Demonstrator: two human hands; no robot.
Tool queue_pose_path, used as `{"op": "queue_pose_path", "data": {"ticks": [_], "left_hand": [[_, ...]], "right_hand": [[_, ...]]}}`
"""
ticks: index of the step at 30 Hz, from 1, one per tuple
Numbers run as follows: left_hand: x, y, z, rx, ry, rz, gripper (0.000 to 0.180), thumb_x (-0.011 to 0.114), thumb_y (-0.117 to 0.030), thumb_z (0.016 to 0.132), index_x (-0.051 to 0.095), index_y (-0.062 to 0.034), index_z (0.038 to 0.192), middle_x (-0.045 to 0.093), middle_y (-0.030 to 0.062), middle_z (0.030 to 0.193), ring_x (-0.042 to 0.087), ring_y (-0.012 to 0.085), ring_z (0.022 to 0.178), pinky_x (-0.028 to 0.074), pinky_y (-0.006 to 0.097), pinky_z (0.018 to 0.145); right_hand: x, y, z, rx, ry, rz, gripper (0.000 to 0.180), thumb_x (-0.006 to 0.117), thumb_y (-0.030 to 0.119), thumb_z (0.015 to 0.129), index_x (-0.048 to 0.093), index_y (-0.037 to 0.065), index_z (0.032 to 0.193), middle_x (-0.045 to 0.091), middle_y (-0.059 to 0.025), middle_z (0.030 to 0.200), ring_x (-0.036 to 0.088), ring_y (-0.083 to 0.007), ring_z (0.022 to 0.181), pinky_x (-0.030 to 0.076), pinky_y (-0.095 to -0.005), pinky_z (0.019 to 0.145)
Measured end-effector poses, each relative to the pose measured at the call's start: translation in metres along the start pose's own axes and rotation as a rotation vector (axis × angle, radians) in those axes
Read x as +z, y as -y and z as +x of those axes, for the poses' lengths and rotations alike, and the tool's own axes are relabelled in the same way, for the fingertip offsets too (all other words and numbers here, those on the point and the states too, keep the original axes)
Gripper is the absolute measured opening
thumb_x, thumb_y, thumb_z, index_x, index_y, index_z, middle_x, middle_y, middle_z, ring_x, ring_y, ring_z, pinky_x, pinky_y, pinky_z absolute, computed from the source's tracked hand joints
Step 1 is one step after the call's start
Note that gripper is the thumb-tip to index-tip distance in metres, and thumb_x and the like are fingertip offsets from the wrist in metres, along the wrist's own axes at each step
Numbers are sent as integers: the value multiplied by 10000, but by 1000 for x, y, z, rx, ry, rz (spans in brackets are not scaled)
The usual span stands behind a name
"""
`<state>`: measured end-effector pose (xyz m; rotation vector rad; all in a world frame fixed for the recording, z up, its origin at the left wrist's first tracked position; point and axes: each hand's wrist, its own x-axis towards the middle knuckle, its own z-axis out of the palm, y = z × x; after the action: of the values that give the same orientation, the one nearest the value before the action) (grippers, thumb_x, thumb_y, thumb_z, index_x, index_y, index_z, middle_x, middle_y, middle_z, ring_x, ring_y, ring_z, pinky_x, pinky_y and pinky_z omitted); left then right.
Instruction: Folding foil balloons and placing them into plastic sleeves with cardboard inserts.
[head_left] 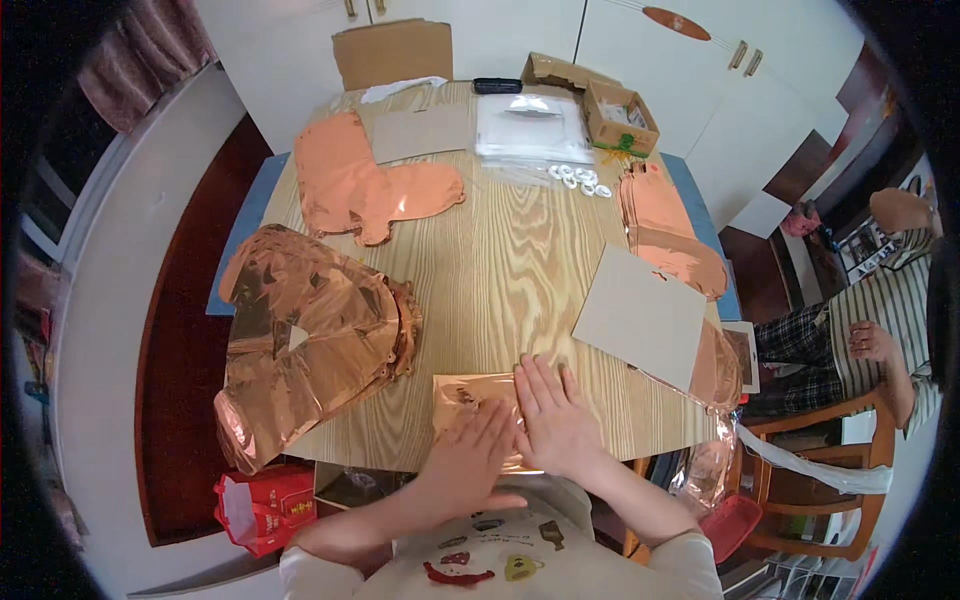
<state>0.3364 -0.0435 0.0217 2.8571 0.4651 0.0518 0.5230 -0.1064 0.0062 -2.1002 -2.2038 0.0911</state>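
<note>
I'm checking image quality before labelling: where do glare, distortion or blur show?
Head view: glare on the crumpled foil balloon pile; fisheye bends the table edges, corners go black; both hands, left hand and right hand, are sharp.

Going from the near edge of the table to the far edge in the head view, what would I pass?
Right hand flat on a folded foil piece → grey cardboard sheet → small white rings → stack of clear bags → black remote.

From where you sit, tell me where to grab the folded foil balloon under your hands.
Take the folded foil balloon by its far left corner, coming in from the left. It lies flat on the table; the left hand and right hand cover its near part, so that bare corner is probably the easiest to pinch.
</note>
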Motion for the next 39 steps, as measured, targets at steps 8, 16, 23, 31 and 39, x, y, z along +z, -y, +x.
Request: {"op": "queue_pose_path", "data": {"ticks": [8, 16, 23, 31, 39], "left_hand": [[34, -4, -8, -11, -194, 322, 608, 635, -279, 833, 489, 70, 1309, 471, 293, 1381, 451, 411, 1317, 336, 518, 1108], [14, -9, -27, 29, -162, 46, 461, 532, -96, 877, 505, 41, 1316, 515, 254, 1361, 487, 390, 1296, 372, 482, 1094], [-20, 10, -56, -188, -109, -848, 406, 504, -36, 933, 478, 48, 1330, 554, 261, 1302, 528, 383, 1249, 397, 446, 1089], [-31, 18, -55, -839, -681, -2186, 399, 432, -168, 1025, 392, 12, 1379, 581, 171, 1264, 582, 320, 1168, 485, 482, 1001], [-1, -5, 9, -1080, -348, -2307, 377, 400, -246, 1048, 430, 1, 1331, 584, 166, 1244, 622, 330, 1093, 538, 497, 935]], "right_hand": [[-7, -24, -6, -80, -36, 93, 750, 516, 460, 921, 353, -51, 1446, 313, -223, 1533, 280, -356, 1435, 155, -552, 1172], [-28, -94, -30, 344, -76, -135, 769, 570, 514, 892, 424, -43, 1402, 403, -234, 1474, 380, -440, 1336, 295, -511, 1116], [-31, -15, -14, 91, 10, 290, 588, 506, 376, 966, 455, -38, 1381, 418, -220, 1468, 432, -410, 1308, 366, -493, 1070], [-53, -77, -13, 11, -164, -91, 458, 548, 220, 925, 531, -6, 1324, 499, -214, 1402, 520, -384, 1236, 412, -425, 1046], [-26, -28, -19, 10, -70, 189, 424, 565, 134, 898, 559, -5, 1298, 535, -192, 1371, 559, -349, 1124, 446, -412, 1003]]}}
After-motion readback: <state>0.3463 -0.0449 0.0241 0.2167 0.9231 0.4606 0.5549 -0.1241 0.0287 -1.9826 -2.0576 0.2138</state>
